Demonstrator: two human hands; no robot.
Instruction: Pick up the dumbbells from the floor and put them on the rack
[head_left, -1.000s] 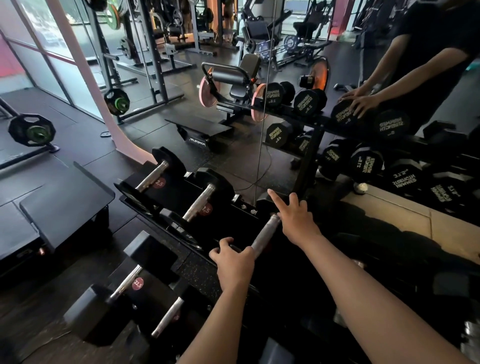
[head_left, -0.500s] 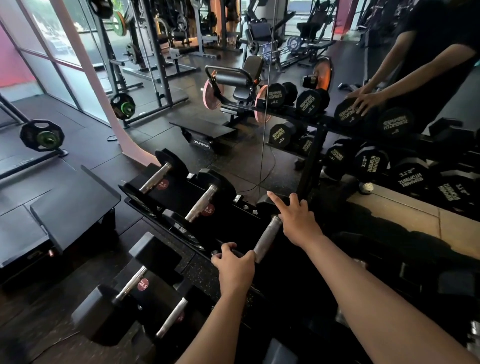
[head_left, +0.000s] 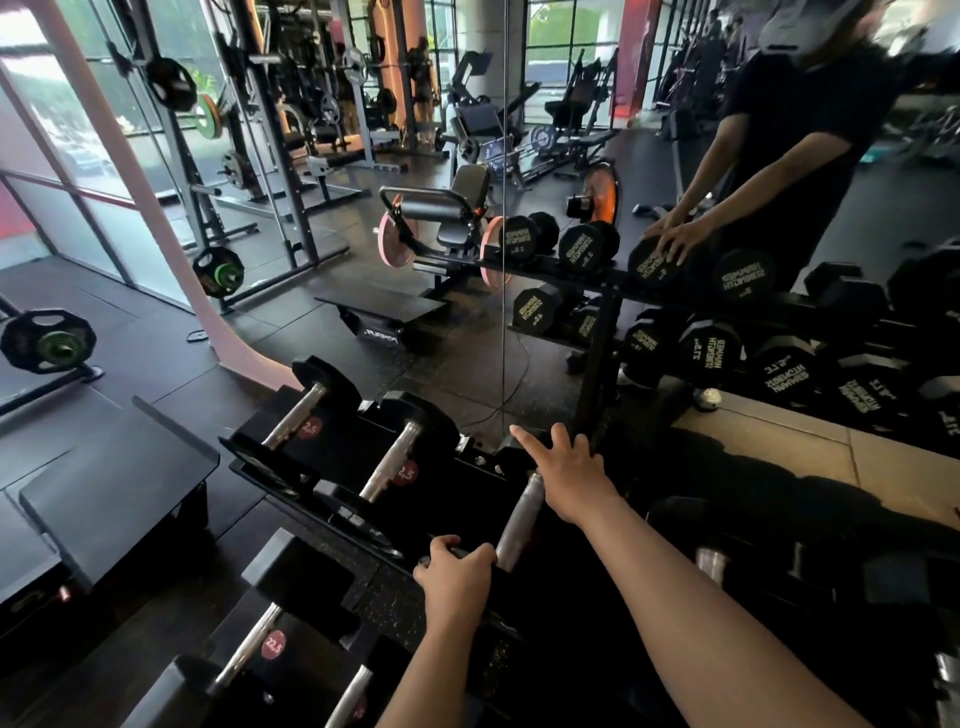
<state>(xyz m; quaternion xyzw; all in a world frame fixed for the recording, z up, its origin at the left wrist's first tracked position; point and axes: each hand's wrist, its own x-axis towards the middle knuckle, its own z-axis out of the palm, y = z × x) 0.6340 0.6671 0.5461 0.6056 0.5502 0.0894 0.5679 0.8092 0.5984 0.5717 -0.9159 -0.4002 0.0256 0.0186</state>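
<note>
A dumbbell (head_left: 519, 519) is lying on the top tier of the rack (head_left: 332, 512), just below the middle of the view, and both hands are resting on it. Its long axis is running from about 7 o'clock, at the near end, to about 1 o'clock, at the far end toward the mirror (head_left: 675, 182), parallel to the two dumbbells marked 2.5 (head_left: 397, 460) sitting to its left at 10 o'clock.

The left hand (head_left: 454, 577) is curling closed over the near end of the dumbbell, fingers wrapping the dark head where the metal handle begins. The right hand (head_left: 569, 475) is lying flat and open over the far head, its fingers spreading out, the index finger pointing toward 11 o'clock. Only the bright knurled handle is showing between the two hands; both heads are mostly hidden in shadow, so their shape is hard to tell.

On the lower tier, at 7 o'clock, a dumbbell marked 22.5 (head_left: 244, 644) is lying along the same slant. In the mirror at 2 o'clock, the person's reflection is showing both hands on a round dumbbell head.
</note>
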